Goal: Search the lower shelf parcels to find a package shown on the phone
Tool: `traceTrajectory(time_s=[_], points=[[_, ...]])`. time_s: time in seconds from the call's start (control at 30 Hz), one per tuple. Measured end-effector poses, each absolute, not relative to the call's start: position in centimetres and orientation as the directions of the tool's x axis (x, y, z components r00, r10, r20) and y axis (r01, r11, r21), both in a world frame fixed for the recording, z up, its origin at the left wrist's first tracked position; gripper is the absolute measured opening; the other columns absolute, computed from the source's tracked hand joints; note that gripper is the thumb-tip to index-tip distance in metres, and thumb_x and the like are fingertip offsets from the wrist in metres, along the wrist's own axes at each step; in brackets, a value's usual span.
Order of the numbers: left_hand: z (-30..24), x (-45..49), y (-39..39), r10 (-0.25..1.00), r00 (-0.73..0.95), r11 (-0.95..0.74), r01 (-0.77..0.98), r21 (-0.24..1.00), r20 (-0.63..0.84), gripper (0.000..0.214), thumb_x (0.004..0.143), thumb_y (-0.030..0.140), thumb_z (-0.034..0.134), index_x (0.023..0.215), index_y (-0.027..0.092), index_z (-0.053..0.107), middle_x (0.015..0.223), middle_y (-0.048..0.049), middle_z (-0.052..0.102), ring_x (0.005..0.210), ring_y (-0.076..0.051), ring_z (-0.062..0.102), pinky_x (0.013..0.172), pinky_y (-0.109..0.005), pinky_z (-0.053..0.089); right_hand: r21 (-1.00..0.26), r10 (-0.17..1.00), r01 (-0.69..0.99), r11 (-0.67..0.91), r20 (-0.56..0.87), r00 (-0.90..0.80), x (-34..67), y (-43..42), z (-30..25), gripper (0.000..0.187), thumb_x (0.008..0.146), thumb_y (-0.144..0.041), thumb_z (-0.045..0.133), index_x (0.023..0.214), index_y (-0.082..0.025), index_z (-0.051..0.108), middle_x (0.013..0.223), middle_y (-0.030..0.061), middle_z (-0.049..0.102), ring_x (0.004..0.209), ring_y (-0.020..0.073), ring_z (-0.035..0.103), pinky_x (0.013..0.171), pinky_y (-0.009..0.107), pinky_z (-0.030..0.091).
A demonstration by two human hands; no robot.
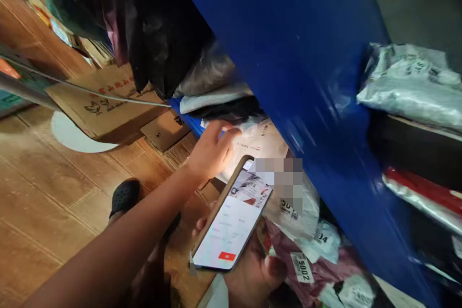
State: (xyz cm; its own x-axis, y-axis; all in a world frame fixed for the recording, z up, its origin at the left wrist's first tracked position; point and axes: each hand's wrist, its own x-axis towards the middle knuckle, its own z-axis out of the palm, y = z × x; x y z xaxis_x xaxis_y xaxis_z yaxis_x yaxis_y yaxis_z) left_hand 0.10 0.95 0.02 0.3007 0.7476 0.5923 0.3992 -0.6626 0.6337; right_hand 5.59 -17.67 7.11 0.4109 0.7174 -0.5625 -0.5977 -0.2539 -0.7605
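Note:
My left hand [211, 151] reaches across to a pale plastic parcel bag [258, 142] with printed lettering. Its fingers are curled at the bag's upper left edge, and the fingertips are partly hidden. A smartphone [231, 226] in a brown case lies tilted in my right hand [252, 267], with the thumb along its right side and fingertips on its left. The lit screen has a picture of a parcel at the top and a red button low down. Below the bag lies a purple parcel [285, 248] with a white label reading 5002.
A blue shelf panel [306, 82] slants across the view. Beyond it sit a silvery parcel [407, 84] and a red-and-white parcel [426, 197]. Black bags [155, 24] fill the upper left. Flattened cardboard boxes [104, 106] and a pole [29, 89] stand over the wooden floor [83, 192].

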Motion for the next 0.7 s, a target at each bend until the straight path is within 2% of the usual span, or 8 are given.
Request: traceTrajectory(time_s=[0.07, 0.17, 0.3, 0.37, 0.43, 0.53, 0.6, 0.7], points=[[0.1, 0.3, 2.6, 0.783, 0.279, -0.616, 0.476, 0.627, 0.557, 0.041, 0.073, 0.024, 0.070, 0.111, 0.016, 0.055, 0.109, -0.0122, 0.058, 0.106, -0.028, 0.050, 0.099, -0.053, 0.042, -0.687, 0.720, -0.701, -0.191, -0.584, 0.375, 5.1, -16.7, 6.4, 0.077, 0.051, -0.073, 0.064, 0.117, -0.034, 0.064, 0.101, 0.0069, 0.075, 0.104, 0.0364, 0.065, 0.100, 0.062, 0.041], [0.2, 0.6, 3.9, 0.756, 0.368, -0.652, 0.500, 0.571, 0.541, 0.039, 0.074, 0.036, 0.072, 0.108, 0.023, 0.059, 0.113, -0.0073, 0.060, 0.114, -0.031, 0.048, 0.110, -0.064, 0.023, -0.611, 0.732, -0.784, -0.109, -0.583, 0.352, 4.9, -15.1, 6.2, 0.070, 0.053, -0.061, 0.070, 0.116, -0.033, 0.064, 0.107, 0.0067, 0.073, 0.109, 0.0352, 0.063, 0.102, 0.061, 0.040], [0.5, 1.5, 3.2, 0.759, 0.390, -0.643, 0.576, 0.505, 0.521, 0.018, 0.077, 0.025, 0.068, 0.094, 0.021, 0.065, 0.111, -0.0107, 0.060, 0.108, -0.030, 0.050, 0.098, -0.051, 0.042, -0.662, 0.758, -0.745, -0.084, -0.528, 0.383, 5.0, -13.0, 6.4, 0.067, 0.054, -0.050, 0.072, 0.118, -0.030, 0.064, 0.110, 0.0072, 0.072, 0.111, 0.0352, 0.061, 0.101, 0.060, 0.041], [0.9, 2.0, 2.6, 0.790, 0.406, -0.612, 0.579, 0.539, 0.460, 0.011, 0.082, 0.019, 0.060, 0.090, 0.021, 0.068, 0.109, -0.0112, 0.058, 0.098, -0.026, 0.052, 0.081, -0.039, 0.048, -0.679, 0.743, -0.727, -0.100, -0.537, 0.399, 5.1, -12.6, 6.3, 0.069, 0.053, -0.050, 0.073, 0.117, -0.028, 0.064, 0.109, 0.0089, 0.072, 0.107, 0.0363, 0.063, 0.098, 0.060, 0.043], [1.3, 2.1, 2.3, 0.780, 0.471, -0.619, 0.487, 0.617, 0.411, 0.019, 0.085, 0.016, 0.052, 0.089, 0.022, 0.070, 0.114, -0.0106, 0.055, 0.098, -0.024, 0.051, 0.079, -0.035, 0.047, -0.689, 0.701, -0.717, -0.104, -0.562, 0.439, 5.6, -12.5, 6.1, 0.070, 0.051, -0.051, 0.073, 0.116, -0.027, 0.065, 0.106, 0.0093, 0.073, 0.099, 0.0354, 0.066, 0.091, 0.059, 0.048], [1.5, 1.3, 2.2, 0.663, 0.632, -0.659, 0.242, 0.712, 0.400, 0.016, 0.085, 0.028, 0.057, 0.092, 0.023, 0.070, 0.131, -0.0128, 0.043, 0.114, -0.029, 0.045, 0.094, -0.043, 0.041, -0.711, 0.622, -0.701, -0.062, -0.577, 0.530, 6.9, -12.8, 5.7, 0.066, 0.050, -0.048, 0.075, 0.113, -0.031, 0.066, 0.098, 0.0051, 0.075, 0.084, 0.0291, 0.069, 0.075, 0.049, 0.056], [1.2, 0.4, 2.1, 0.592, 0.726, -0.633, 0.151, 0.759, 0.350, 0.025, 0.082, 0.046, 0.062, 0.085, 0.022, 0.069, 0.125, -0.0135, 0.048, 0.113, -0.032, 0.045, 0.098, -0.050, 0.037, -0.716, 0.591, -0.697, -0.043, -0.581, 0.560, 7.9, -13.1, 5.5, 0.061, 0.051, -0.050, 0.073, 0.109, -0.032, 0.068, 0.094, 0.0024, 0.075, 0.080, 0.0257, 0.070, 0.069, 0.044, 0.058], [0.2, -1.0, 1.4, 0.618, 0.749, -0.566, 0.212, 0.797, 0.239, 0.042, 0.068, 0.058, 0.072, 0.089, 0.022, 0.066, 0.106, -0.0118, 0.055, 0.105, -0.033, 0.047, 0.095, -0.051, 0.038, -0.721, 0.601, -0.689, -0.074, -0.583, 0.546, 8.9, -13.5, 5.2, 0.059, 0.048, -0.052, 0.075, 0.103, -0.032, 0.070, 0.092, 0.0020, 0.075, 0.078, 0.0256, 0.070, 0.070, 0.046, 0.059]])
